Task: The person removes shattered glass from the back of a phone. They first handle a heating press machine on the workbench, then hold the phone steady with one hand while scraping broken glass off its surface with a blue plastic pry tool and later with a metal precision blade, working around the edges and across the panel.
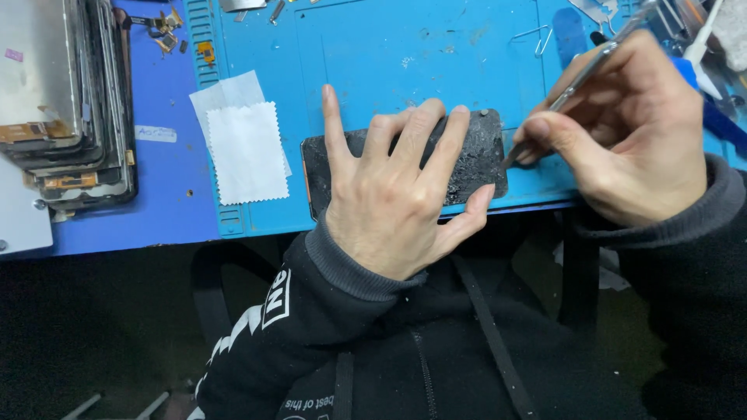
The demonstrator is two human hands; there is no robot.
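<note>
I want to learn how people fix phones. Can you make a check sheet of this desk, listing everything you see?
Surface: blue work mat on a blue table.
Job's things: dark flat phone panel, its surface rough and scraped; thin metal tool.
Clutter: white wipe packets; stack of phone screens; small gold parts; paper clip.
Grippers: left hand flat on the panel; right hand grips the tool, tip at the panel's right edge.
Cables: nothing seen.
Surroundings: black hoodie sleeve, dark floor below.

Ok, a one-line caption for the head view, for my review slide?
Left hand pins a dark phone panel flat on the blue repair mat while right hand works metal tweezers at its edge.
</note>
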